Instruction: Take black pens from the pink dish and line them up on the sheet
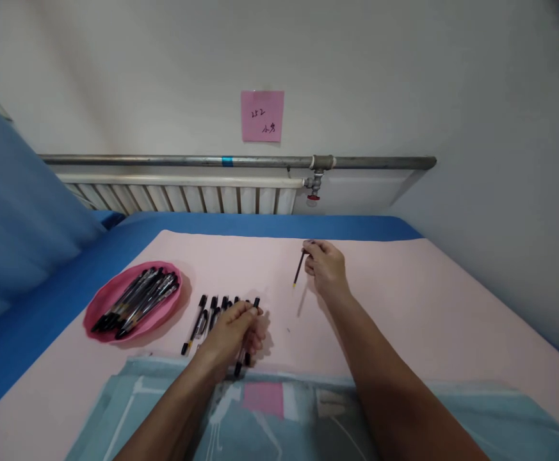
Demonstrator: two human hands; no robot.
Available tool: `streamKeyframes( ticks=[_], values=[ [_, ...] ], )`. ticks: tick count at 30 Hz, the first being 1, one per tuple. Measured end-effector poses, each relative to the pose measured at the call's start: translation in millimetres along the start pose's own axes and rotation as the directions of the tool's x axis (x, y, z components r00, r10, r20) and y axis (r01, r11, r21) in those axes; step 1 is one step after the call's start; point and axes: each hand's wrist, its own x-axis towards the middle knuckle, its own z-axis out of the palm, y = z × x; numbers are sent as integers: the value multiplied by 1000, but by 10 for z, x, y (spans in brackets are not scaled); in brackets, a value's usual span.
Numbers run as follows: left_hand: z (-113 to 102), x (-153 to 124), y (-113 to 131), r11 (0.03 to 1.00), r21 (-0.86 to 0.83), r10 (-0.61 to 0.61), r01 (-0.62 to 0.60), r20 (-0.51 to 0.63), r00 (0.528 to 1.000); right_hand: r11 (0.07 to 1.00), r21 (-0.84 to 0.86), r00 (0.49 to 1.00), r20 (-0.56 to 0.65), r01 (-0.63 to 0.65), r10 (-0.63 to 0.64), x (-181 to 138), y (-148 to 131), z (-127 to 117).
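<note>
One pen (239, 367), perhaps more, is clasped by the left hand (234, 330); right hand (326, 264) pinches a refill (299, 268).

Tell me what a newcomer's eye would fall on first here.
A newcomer would probably spot the bright pink dish of dark pens first, at left on the pale pink cover. Near the middle, the thin dark stick in the grip of the right hand stands out, and higher up the pink note on the wall.

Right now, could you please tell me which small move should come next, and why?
Perhaps ease the right hand, which pinches a thin dark stick, toward the left hand, since that stick hangs apart from the pen the left hand grips.
</note>
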Motion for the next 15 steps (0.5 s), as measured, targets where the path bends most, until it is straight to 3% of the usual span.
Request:
streamKeyframes(
  ticks=[2, 6, 10, 15],
  values=[
    [30, 39, -65, 1000, 29, 4, -4, -16, 1000, 978, -207, 990, 141, 7, 23, -15, 54, -16],
    [70, 98, -147, 971, 201, 148, -132, -64, 987, 802, -545, 922, 386, 245, -20, -173, 244, 115],
    [104, 124, -118, 945, 265, 218, -190, -83, 972, 742, -615, 924, 383, 268, -17, -230, 336, 194],
    [133, 178, -86, 912, 363, 253, -191, -131, 959, 697, -674, 944, 330, 245, -13, -127, 347, 98]
  ],
)
